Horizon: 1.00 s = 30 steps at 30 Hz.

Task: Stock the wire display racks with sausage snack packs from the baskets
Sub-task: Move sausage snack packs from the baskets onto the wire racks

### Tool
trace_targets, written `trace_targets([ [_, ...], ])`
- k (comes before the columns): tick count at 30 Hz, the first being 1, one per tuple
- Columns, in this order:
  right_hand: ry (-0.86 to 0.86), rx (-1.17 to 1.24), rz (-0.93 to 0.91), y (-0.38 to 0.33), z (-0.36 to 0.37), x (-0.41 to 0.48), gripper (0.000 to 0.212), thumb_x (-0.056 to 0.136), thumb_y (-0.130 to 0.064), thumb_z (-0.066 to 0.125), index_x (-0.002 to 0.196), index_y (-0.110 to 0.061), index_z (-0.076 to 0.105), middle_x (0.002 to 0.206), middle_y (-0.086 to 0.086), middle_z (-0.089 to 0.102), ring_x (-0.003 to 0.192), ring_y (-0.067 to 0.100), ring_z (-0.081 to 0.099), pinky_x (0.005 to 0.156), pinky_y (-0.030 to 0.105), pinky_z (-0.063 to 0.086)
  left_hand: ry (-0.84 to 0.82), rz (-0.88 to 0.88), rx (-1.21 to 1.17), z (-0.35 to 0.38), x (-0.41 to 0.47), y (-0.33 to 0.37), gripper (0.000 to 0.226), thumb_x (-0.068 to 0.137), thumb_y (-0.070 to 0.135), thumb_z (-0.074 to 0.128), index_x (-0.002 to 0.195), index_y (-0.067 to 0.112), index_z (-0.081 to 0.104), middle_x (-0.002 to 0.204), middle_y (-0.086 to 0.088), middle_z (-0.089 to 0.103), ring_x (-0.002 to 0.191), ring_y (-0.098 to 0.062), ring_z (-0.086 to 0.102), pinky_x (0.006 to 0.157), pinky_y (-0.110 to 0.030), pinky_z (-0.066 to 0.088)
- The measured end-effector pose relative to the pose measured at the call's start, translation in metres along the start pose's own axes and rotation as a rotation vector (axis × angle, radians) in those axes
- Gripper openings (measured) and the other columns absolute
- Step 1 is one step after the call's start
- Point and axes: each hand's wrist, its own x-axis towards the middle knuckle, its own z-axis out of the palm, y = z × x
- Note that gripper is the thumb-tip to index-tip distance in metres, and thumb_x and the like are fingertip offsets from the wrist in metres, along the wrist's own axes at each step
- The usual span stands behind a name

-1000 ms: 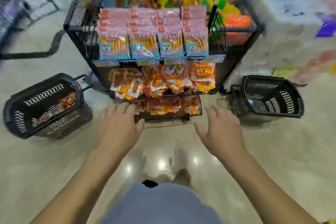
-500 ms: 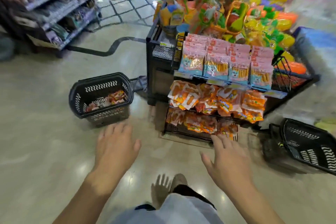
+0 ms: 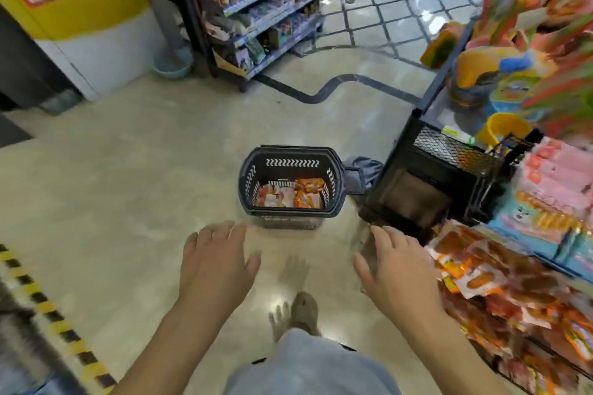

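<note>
— Where are the packs (image 3: pixel 293 197)?
— A few orange ones lie at the bottom of the basket (image 3: pixel 292 163), which stands on the floor (image 3: pixel 128 202) just left of the rack (image 3: pixel 449 146). Stocked packs (image 3: pixel 475 269) fill the rack's lower tiers at the right.
— And the hands?
— The left hand (image 3: pixel 218 261) and right hand (image 3: pixel 396 269) hover palm down with fingers spread wide, holding nothing, on the near side of the basket and clear of it.

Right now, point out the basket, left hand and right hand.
basket (image 3: pixel 292 152): head view, far rim.
left hand (image 3: pixel 218 263): head view, back of hand.
right hand (image 3: pixel 398 269): head view, back of hand.
</note>
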Motion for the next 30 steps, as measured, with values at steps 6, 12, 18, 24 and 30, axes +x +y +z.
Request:
trace_targets([
  [6,0.015,0.003,-0.14,-0.05,-0.007,0.135,0.059,0.09,-0.054,0.066,0.129,-0.01,0.068,0.125,0.012,0.07,0.108,0.033,0.068,0.091,0.044,0.055,0.022,-0.125,-0.042,-0.017,0.09,-0.039,0.056,0.097,0.05,0.057,0.144,0.02,0.056,0.148,-0.003,0.056,0.137,-0.027,0.049,0.113,-0.045,0.037],
  [12,-0.009,0.017,-0.148,-0.084,0.007,0.216,0.056,0.09,-0.05,0.067,0.124,-0.005,0.069,0.119,0.017,0.071,0.102,0.038,0.069,0.085,0.048,0.057,-0.004,-0.133,-0.108,-0.029,0.186,-0.06,0.054,0.098,0.048,0.054,0.145,0.019,0.054,0.149,-0.002,0.054,0.137,-0.026,0.048,0.113,-0.044,0.037],
  [18,-0.162,-0.027,-0.022,-0.124,0.034,0.28,0.06,0.079,-0.049,0.082,0.121,-0.008,0.071,0.116,0.012,0.074,0.1,0.035,0.071,0.083,0.046,0.059,-0.047,-0.043,-0.115,-0.032,0.312,-0.081,0.053,0.102,0.05,0.044,0.149,0.024,0.045,0.154,0.002,0.047,0.142,-0.022,0.041,0.116,-0.04,0.031],
  [24,-0.247,0.0,0.103,-0.16,0.048,0.362,0.061,0.087,-0.053,0.072,0.131,-0.011,0.067,0.128,0.01,0.07,0.113,0.032,0.068,0.093,0.046,0.056,-0.164,0.045,-0.114,-0.025,0.417,-0.095,0.047,0.101,0.048,0.048,0.141,0.023,0.052,0.146,0.001,0.055,0.135,-0.023,0.047,0.112,-0.04,0.035],
  [30,-0.355,0.056,0.145,-0.168,0.11,0.447,0.063,0.096,-0.054,0.058,0.146,-0.016,0.053,0.142,0.006,0.061,0.129,0.028,0.057,0.107,0.044,0.046,-0.335,0.071,-0.077,0.036,0.49,-0.09,0.049,0.099,0.048,0.051,0.14,0.021,0.054,0.143,0.0,0.057,0.133,-0.022,0.05,0.111,-0.04,0.039],
])
